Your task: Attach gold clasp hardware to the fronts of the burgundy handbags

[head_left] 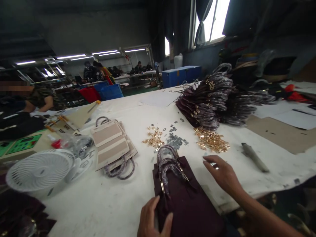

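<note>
The bag [191, 202], bottom centre, is touched at its left edge by the left hand [150, 219]; clamping cannot be told.

No text, label, brand, number or sign can be read; just behind the round white plastic fan [40, 169], the flat green rectangular panel [23, 144] bears markings too blurred to decipher.
</note>
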`<state>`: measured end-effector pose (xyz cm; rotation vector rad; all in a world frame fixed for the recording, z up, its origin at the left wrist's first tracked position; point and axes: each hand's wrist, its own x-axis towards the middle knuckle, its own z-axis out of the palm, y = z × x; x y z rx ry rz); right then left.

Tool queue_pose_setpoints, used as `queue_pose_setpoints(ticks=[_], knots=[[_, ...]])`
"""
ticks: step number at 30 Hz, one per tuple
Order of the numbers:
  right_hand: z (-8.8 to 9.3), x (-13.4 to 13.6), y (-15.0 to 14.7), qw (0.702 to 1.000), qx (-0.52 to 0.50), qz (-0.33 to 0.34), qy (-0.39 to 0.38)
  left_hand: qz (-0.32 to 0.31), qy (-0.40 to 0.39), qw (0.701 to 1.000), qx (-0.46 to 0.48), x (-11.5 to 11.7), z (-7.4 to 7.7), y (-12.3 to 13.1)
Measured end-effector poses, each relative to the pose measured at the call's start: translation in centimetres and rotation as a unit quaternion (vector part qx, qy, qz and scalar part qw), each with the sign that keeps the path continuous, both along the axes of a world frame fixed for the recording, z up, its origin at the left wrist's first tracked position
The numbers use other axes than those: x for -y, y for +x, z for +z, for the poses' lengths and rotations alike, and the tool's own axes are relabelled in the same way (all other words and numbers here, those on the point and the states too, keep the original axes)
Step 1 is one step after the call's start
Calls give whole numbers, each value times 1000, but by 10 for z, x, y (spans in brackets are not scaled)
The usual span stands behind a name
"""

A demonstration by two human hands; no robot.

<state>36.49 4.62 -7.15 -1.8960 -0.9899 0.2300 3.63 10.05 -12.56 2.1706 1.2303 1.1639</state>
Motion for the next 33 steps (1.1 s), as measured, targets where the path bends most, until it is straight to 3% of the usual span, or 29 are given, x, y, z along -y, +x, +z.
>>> queue_pose_setpoints(ticks=[3, 6, 9, 13, 16, 19, 22, 25, 28, 33], knots=[[-2, -23, 49, 985, 130, -5, -117, -1, -3, 1000, -12, -7, 4, 2], [-1, -44, 73, 960, 193, -2, -204, -10, -11, 999, -41, -8, 12, 0], [1, -53, 77, 956, 204, 5, -213, -14, -25, 998, -61, -3, 22, -1], [8, -47, 70, 956, 208, 22, -206, -33, -48, 997, -49, 4, 35, 3], [19, -26, 43, 966, 173, 48, -184, -48, -57, 996, -44, 7, 42, 6], [28, 7, -16, 989, -26, 118, -87, -59, -63, 995, -42, 7, 46, 8], [24, 35, -89, 964, -202, 174, -13, -70, -77, 994, -39, 7, 50, 9], [11, 42, -140, 949, -249, 191, 22, -79, -102, 991, -36, 6, 54, 9], [0, 38, -154, 961, -191, 198, 39, -104, -129, 986, -29, 7, 59, 7], [-9, 38, -150, 968, -162, 187, 31, -145, -137, 980, 21, 15, 63, 6]])
